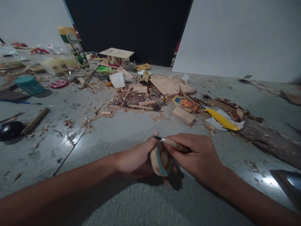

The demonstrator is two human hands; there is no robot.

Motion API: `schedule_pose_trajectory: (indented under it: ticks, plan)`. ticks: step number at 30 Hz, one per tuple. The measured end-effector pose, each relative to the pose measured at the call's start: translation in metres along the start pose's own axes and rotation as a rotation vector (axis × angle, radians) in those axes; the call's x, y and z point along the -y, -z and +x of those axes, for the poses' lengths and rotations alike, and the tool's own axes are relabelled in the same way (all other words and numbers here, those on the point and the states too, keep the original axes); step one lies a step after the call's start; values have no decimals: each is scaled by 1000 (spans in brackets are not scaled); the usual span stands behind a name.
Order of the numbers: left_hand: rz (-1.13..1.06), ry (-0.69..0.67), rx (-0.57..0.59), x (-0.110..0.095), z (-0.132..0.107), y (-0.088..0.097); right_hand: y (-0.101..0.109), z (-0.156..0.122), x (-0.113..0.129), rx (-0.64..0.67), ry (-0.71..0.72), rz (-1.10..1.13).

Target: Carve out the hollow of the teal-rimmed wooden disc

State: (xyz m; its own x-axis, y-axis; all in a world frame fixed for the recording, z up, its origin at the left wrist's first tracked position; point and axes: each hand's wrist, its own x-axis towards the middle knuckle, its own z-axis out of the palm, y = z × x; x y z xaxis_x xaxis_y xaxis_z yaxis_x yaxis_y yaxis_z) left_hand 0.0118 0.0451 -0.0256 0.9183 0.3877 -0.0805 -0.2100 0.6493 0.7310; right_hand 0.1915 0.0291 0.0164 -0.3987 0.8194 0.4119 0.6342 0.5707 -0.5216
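Note:
Near the bottom middle, my left hand (138,157) is closed around a small hollowed wooden piece (154,161), like a little cup, with a teal band along its rim. Its hollow faces up and to the right. My right hand (197,153) grips a wooden-handled tool (175,144) with a silver collar and a dark tip. Whether that tip is a blade or bristles I cannot tell. It points left, just above the cup's upper rim, close to my left thumb. Some of my left fingers are hidden behind the cup.
Wood shavings and offcuts lie across the grey floor ahead, with a wooden block (184,116) and a thin board (171,84). Rightward is a yellow-handled tool (222,119). A teal block (29,85), a stick (35,121) and a black round object (10,130) lie left.

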Motion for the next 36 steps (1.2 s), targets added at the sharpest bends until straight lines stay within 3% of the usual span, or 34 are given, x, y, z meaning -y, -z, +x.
schedule_pose_trajectory:
  ticks: [7, 19, 27, 33, 36]
  plan:
    - [9, -9, 29, 0, 2, -2, -2, -1, 4, 33, -12, 12]
    - [45, -3, -31, 1, 2, -5, -5, 0, 8, 9, -32, 37]
    - [-45, -41, -43, 3, 2, -1, -2, -1, 23, 54, -183, 234]
    - [-163, 15, -38, -2, -1, 6, 12, 3, 14, -120, -212, 150]
    - [-163, 43, -12, -6, -3, 3, 19, 7, 8, -148, -189, 77]
